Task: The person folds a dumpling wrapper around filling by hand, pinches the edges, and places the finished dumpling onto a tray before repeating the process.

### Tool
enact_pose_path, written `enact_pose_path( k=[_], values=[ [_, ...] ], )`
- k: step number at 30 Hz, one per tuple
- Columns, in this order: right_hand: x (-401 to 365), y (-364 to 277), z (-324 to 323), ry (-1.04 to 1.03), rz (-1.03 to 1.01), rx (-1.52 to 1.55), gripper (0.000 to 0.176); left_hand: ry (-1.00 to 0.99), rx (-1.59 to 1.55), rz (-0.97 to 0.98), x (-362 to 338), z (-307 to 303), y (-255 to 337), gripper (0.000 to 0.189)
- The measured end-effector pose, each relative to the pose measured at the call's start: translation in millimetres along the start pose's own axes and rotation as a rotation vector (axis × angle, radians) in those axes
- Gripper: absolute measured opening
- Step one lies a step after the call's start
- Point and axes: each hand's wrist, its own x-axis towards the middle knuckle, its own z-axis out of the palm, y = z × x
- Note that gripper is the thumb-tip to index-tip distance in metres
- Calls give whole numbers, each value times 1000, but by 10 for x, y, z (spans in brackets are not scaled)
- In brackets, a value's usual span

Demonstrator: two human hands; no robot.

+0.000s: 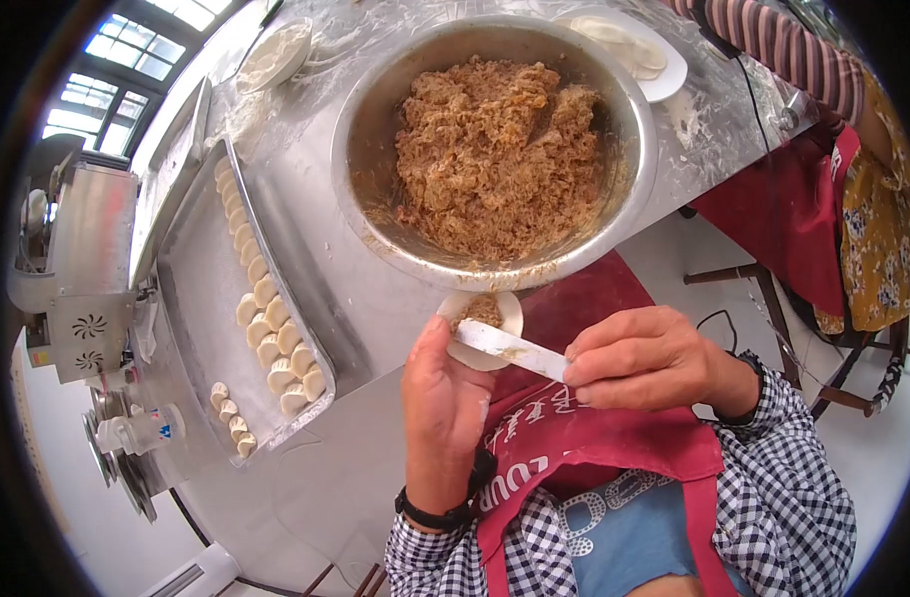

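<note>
My left hand holds a round dumpling wrapper with a small heap of brown filling on it, just below the rim of the big steel bowl. My right hand grips a flat white spatula whose blade lies across the wrapper. The bowl is heaped with shredded brown filling. To the left a metal tray carries a long row of folded dumplings and a few more near its lower end.
A floured steel table bears the bowl and tray. White plates stand at the far edge: one with wrappers, another. A machine stands at left. Another person in a striped sleeve sits at right.
</note>
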Motion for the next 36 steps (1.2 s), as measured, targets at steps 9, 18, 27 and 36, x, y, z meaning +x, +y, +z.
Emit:
enact_pose_path(
  k=[9, 18, 27, 36],
  values=[
    [-63, -18, -56, 111, 105, 73, 14, 7, 27, 17, 2, -47, 34, 40],
    [-92, -31, 64, 100, 105, -11, 15, -19, 41, 29, -31, -126, 29, 40],
    [-14, 22, 62, 98, 92, 11, 15, 25, 54, 16, -29, -88, 7, 39],
    [54, 2, 65, 72, 43, 24, 13, 80, 58, 14, -34, -52, 25, 38]
  ],
)
